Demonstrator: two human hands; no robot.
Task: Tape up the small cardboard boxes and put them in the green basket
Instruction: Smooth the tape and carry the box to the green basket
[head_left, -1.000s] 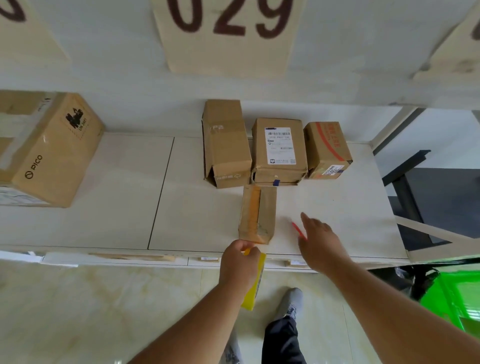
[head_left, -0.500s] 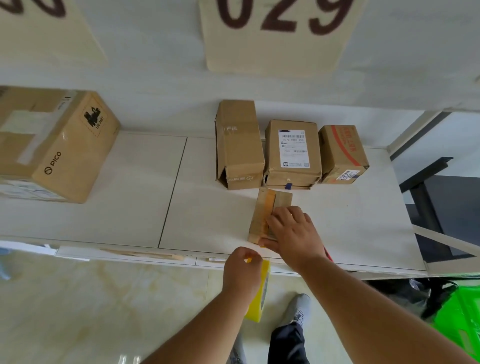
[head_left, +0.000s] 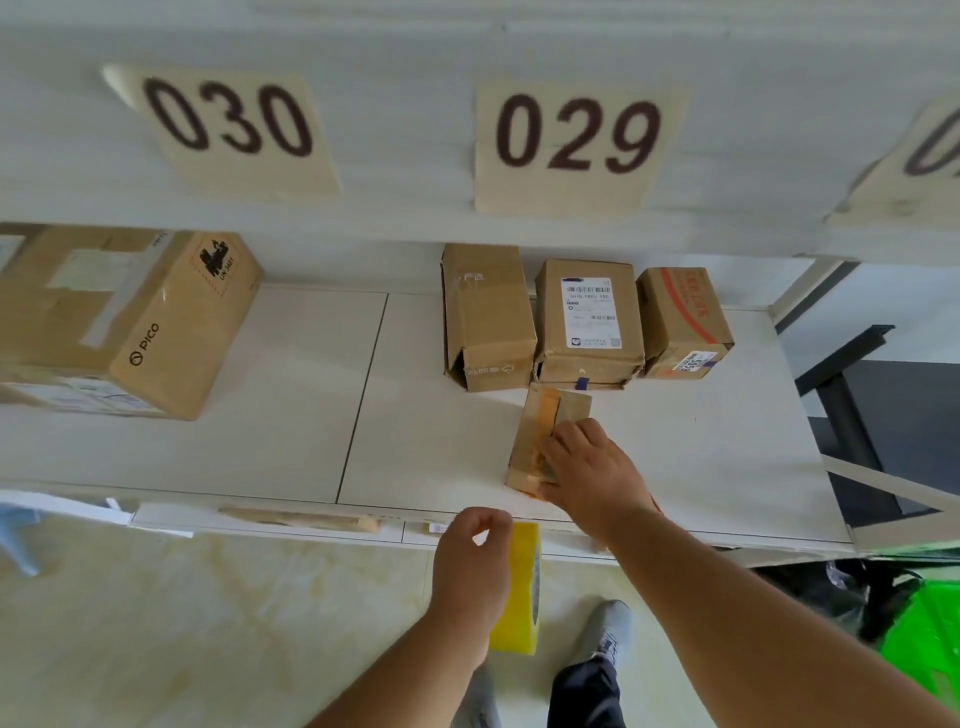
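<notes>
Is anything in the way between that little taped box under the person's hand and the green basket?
Nothing visible blocks it. The small taped cardboard box lies under the right hand; bare white shelf runs right toward the green plastic basket, low beyond the shelf's end.

White shelf board, made of panels with a dark seam between two of them. Large PICO-marked carton rests at nine o'clock, well apart from the rest. At twelve o'clock, a row of three cartons against the back: a tall plain box, a box with a shipping label, and a red-printed box, each just beside the next. Small taped box lies in front of the row, near the front edge.
</notes>
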